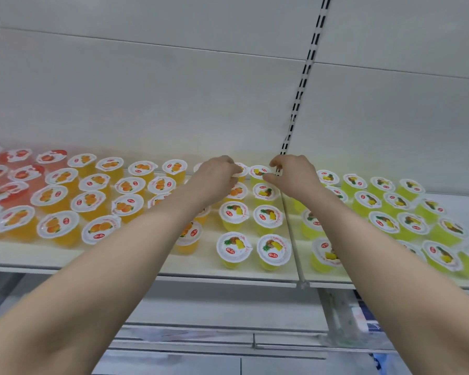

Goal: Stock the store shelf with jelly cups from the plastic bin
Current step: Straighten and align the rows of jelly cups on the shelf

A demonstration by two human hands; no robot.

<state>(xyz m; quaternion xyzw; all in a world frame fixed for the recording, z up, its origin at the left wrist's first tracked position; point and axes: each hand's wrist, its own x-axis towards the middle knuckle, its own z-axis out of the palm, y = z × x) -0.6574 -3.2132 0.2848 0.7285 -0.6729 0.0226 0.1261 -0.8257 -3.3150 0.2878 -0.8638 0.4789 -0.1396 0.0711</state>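
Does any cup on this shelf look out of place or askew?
Yes. One orange cup stands in a column with pineapple cups in front, so that column mixes flavours. Nothing looks spilled.

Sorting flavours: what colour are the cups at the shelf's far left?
Red; those jelly cups show best in head view.

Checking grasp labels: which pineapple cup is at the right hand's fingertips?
The back-row pineapple cup just left of the right hand; fingertips meet its lid rim, unlike cups further forward.
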